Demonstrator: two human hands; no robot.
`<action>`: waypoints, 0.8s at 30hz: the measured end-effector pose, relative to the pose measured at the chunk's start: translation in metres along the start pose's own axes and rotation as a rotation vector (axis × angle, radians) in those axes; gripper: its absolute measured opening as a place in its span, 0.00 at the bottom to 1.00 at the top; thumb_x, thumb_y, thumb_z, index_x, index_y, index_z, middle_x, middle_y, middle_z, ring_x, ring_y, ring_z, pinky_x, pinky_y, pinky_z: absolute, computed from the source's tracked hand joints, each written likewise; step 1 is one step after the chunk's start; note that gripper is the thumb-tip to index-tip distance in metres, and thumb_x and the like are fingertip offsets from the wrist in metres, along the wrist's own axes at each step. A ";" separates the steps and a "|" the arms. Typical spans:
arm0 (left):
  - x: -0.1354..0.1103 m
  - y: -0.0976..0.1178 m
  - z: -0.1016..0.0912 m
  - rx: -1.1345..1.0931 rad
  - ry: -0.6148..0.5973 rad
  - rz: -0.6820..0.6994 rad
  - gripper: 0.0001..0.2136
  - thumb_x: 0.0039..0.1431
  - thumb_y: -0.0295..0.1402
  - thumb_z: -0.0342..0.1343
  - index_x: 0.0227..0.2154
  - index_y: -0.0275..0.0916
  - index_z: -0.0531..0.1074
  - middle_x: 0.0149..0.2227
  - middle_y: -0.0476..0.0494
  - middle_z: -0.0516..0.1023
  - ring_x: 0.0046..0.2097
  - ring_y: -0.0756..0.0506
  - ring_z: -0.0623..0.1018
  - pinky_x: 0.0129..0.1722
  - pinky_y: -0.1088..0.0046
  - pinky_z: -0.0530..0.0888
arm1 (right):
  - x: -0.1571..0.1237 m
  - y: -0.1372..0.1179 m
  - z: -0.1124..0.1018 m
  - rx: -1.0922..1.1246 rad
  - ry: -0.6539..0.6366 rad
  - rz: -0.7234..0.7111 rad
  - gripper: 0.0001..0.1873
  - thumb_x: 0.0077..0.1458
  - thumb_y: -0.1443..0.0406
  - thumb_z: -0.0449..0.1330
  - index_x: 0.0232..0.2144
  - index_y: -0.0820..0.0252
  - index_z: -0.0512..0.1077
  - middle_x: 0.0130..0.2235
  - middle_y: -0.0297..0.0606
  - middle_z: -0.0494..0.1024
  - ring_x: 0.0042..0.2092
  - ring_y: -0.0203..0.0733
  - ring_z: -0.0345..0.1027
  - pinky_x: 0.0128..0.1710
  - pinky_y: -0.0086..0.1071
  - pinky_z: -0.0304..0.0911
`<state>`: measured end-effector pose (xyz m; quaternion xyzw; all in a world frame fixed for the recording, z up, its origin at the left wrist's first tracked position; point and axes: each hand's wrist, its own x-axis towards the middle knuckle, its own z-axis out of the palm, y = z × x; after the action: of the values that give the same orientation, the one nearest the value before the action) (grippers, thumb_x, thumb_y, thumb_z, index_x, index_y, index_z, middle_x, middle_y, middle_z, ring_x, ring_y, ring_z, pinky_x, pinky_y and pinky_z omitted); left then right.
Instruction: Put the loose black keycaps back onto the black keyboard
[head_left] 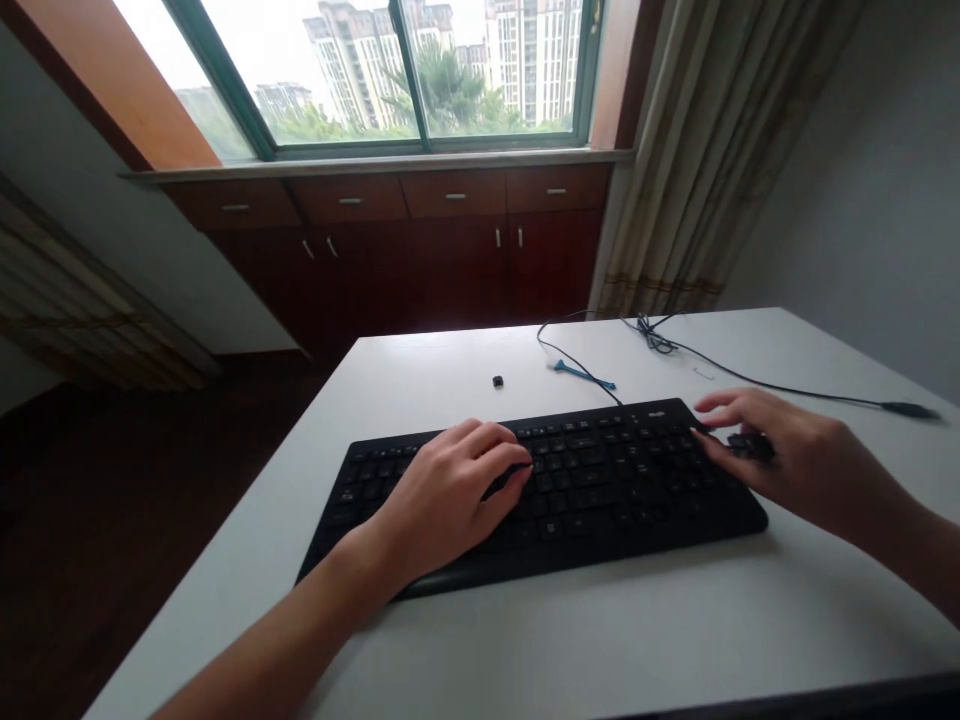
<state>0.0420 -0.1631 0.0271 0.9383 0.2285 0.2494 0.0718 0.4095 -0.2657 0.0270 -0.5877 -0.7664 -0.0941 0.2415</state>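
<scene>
A black keyboard (pixel 600 485) lies across the middle of a white table (pixel 600 640). My left hand (pixel 450 495) rests on the keyboard's left half, fingers curled down onto the keys, holding nothing. My right hand (pixel 780 450) sits over the keyboard's right end by the number pad, fingers spread and touching the keys.
A black cable (pixel 750 378) runs from the keyboard's back across the table to a plug at the right. A small blue tool (pixel 581 373) and a loose black keycap (pixel 497 381) lie behind the keyboard. Dark wooden cabinets (pixel 420 250), a window and a curtain (pixel 705 150) stand beyond.
</scene>
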 end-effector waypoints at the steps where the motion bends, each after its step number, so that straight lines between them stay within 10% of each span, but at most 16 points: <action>1: -0.001 0.004 0.003 -0.003 -0.008 0.031 0.07 0.68 0.30 0.54 0.44 0.40 0.75 0.44 0.43 0.78 0.44 0.45 0.75 0.45 0.65 0.74 | -0.007 0.002 -0.001 0.006 -0.016 0.013 0.08 0.62 0.59 0.61 0.40 0.57 0.72 0.47 0.41 0.80 0.40 0.47 0.78 0.36 0.40 0.73; 18: -0.003 0.027 0.015 -0.069 -0.063 0.155 0.07 0.65 0.26 0.56 0.43 0.40 0.74 0.43 0.44 0.78 0.41 0.46 0.75 0.42 0.65 0.74 | -0.004 -0.021 -0.007 0.027 -0.275 -0.091 0.17 0.67 0.62 0.55 0.55 0.53 0.73 0.51 0.39 0.78 0.40 0.43 0.77 0.38 0.37 0.72; 24: -0.002 0.027 0.014 -0.073 -0.076 0.146 0.06 0.66 0.27 0.55 0.44 0.40 0.74 0.44 0.45 0.78 0.41 0.46 0.74 0.42 0.65 0.73 | -0.009 -0.021 -0.012 0.051 -0.282 -0.142 0.10 0.67 0.65 0.55 0.46 0.56 0.75 0.47 0.37 0.78 0.36 0.38 0.75 0.34 0.34 0.69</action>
<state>0.0578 -0.1880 0.0208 0.9580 0.1476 0.2265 0.0961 0.3946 -0.2847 0.0364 -0.5331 -0.8344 -0.0079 0.1394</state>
